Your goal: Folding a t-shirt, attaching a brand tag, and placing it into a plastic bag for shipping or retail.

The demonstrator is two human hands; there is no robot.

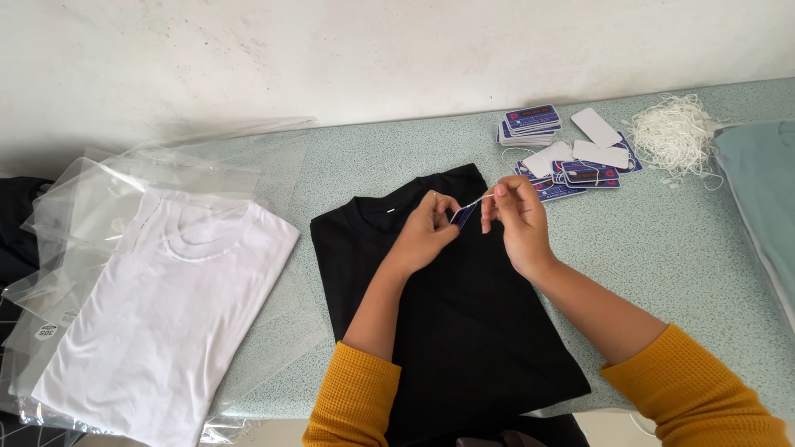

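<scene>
1. The left hand (426, 228) has its grip pinched closed on a small blue hang tag (464, 215), thumb and fingers meeting at the tag's edge.
2. The right hand (517, 219) has its grip closed on a thin white string (480, 200) that runs from its fingertips across to the tag; the two hands sit just beside each other.
3. Directly under both grips lies a folded black T-shirt (447, 323), flat on the bench, its collar just beyond the left hand.
4. Beyond the right grip, near it, blue and white hang tags (571, 161) lie in a loose spread, with a neat stack of them farther back.
5. Farther out past the right grip sits a tangle of white strings (675, 136), and beside that a pale green folded garment (762, 190) at the bench's edge.
6. Well apart from the left grip, on its outer side, a folded white T-shirt (166, 306) rests on clear plastic bags (99, 190).
7. The bench (662, 265) is a speckled pale green surface, set against a rough whitewashed wall (331, 58).
8. Both forearms wear mustard-yellow sleeves (696, 397).
</scene>
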